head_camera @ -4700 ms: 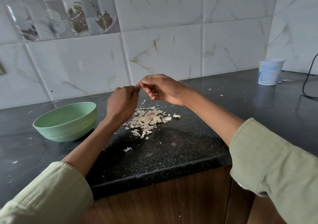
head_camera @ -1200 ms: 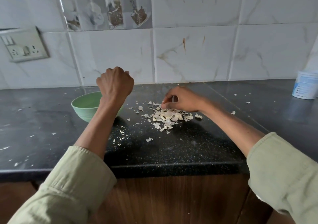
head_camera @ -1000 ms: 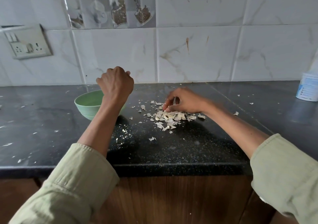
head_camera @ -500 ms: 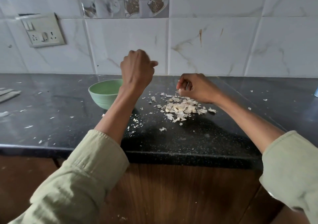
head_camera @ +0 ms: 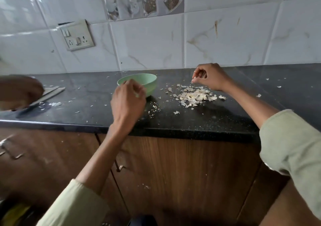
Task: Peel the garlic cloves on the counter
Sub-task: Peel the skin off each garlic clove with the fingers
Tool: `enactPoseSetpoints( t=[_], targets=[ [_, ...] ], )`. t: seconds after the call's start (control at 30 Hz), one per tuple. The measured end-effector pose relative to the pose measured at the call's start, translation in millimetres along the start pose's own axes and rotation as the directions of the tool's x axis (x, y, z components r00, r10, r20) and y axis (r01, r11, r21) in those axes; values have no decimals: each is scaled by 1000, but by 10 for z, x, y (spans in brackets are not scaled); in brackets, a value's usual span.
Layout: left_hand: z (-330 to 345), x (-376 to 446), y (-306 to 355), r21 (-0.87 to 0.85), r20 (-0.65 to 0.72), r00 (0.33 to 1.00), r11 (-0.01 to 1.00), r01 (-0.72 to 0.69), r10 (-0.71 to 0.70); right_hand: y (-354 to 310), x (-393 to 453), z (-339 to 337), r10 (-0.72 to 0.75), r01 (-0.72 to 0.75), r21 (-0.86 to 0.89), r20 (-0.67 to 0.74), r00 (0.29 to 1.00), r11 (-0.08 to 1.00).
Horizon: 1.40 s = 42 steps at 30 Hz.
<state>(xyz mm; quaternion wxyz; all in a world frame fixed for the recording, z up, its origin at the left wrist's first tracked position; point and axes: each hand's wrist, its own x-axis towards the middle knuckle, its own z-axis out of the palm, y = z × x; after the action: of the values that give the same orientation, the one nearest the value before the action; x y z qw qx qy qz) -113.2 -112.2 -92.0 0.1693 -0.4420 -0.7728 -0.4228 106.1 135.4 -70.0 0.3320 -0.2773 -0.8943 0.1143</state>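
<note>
- Head view, hands: the left hand (head_camera: pixel 127 102) hangs in front of the green bowl (head_camera: pixel 139 83), fingers curled together with a small pale bit, seemingly a clove, at their tips; motion blur keeps me from telling whether it truly pinches it. The right hand (head_camera: pixel 211 77) hovers at 12 o'clock of the peel pile (head_camera: pixel 194 95), thumb and fingers pinched on a pale scrap.
- Head view, task's thing: no whole garlic cloves show clearly on the counter (head_camera: pixel 90 104); any left would be buried in the pile, and the bowl's contents are hidden.
- Risks, as I judge them: the pale bit could drop short of the bowl's rim onto the counter or floor, because the hand sits at the bowl's 6 o'clock side, not over it. Skins stuck to the right fingers could be carried into the bowl. A second person's hand (head_camera: pixel 19 92) works at 9 o'clock, so reaching that way invites a bump.
- Against 0.5 s ago: the left hand has dropped from raised to bowl level; the right hand has lifted off the pile; the view has swung left, revealing that other hand.
</note>
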Motion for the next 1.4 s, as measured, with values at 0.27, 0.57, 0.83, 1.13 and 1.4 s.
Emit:
enactPoseSetpoints(
  t=[0.27, 0.57, 0.83, 1.13, 1.4],
  targets=[
    [5, -56, -195, 207, 378, 924, 978, -28, -54, 25, -1, -7, 32, -31, -10, 70, 997, 999],
    [507, 11, 416, -46, 570, 800, 980, -194, 185, 90, 53, 29, 46, -40, -40, 145, 988, 998],
    [826, 739, 909, -364, 430, 855, 922, -130, 291, 205, 87, -82, 75, -84, 68, 133, 988, 994],
    [1568, 1021, 829, -576, 446, 804, 814, -78, 393, 378, 82, -175, 168, -189, 356, 87, 982, 915],
    [1601, 971, 907, -661, 369, 807, 740, -122, 462, 376, 96, -215, 186, -158, 565, 8, 983, 810]
  ],
)
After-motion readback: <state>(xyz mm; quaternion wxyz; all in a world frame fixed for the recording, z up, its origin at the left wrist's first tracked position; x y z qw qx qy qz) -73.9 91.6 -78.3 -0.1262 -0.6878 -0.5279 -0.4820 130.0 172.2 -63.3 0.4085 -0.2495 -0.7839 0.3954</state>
